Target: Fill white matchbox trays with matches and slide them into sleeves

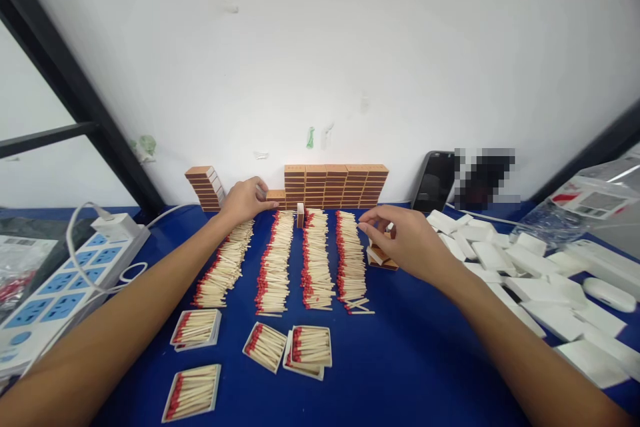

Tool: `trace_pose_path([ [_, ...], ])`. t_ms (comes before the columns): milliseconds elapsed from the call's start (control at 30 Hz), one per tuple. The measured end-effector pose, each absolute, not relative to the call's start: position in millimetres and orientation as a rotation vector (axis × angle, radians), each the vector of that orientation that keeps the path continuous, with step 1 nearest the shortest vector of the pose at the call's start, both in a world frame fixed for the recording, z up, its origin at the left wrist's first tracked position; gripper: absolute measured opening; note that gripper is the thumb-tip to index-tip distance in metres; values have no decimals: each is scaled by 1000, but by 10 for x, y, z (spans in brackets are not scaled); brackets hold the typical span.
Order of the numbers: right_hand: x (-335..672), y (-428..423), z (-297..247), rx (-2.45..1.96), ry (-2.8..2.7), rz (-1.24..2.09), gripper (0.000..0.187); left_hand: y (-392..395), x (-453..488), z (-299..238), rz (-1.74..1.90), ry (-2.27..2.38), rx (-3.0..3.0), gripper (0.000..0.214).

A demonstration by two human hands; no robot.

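My left hand [246, 200] reaches to the back of the table, its thumb and fingers closed around the left end of a low stack of brown matchboxes [276, 195]. Beside it on the right stands a taller wall of stacked matchboxes [336, 187]. My right hand [403, 237] hovers with curled fingers, thumb and index slightly apart and nothing visible between them. Under it lies a small pile of matchbox sleeves [383, 258], partly hidden by the hand. Next to its fingertips runs a row of red-tipped matches [351, 260]. One matchbox [301, 215] stands upright before the wall.
More match rows [275, 263] lie lengthwise on the blue table [400, 353]. Several filled trays [193, 392] sit in front. White empty trays [530, 280] are heaped right. Around stand another matchbox stack [204, 188], a phone [434, 181] and a power strip [65, 287].
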State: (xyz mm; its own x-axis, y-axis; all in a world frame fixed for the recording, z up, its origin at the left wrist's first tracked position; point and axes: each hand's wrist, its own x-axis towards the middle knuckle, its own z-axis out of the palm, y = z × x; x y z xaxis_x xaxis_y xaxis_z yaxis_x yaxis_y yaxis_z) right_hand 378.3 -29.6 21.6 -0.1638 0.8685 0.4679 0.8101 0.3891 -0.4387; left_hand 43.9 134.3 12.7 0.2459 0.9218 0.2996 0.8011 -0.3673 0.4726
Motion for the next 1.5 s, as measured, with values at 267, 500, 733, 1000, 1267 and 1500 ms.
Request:
trace_pose_path([
  [267,3735,-230,177,-1487,-1966,108,18,1305,417,224,729,1620,2383,39],
  [500,3222,85,342,-1639,-2071,110,28,1214,474,341,539,1377,2583,20],
  [733,2684,495,359,-1874,-2027,111,46,1133,625,234,384,1181,2722,30],
  [1000,2687,524,424,-1831,-1956,218,30,1135,650,185,294,1184,2756,39],
  [1267,2733,579,572,-1690,-1893,734,38,1215,488,313,194,1261,2715,35],
  [1500,2693,634,374,-1696,-1891,863,39,1202,490,287,116,1228,2687,36],
])
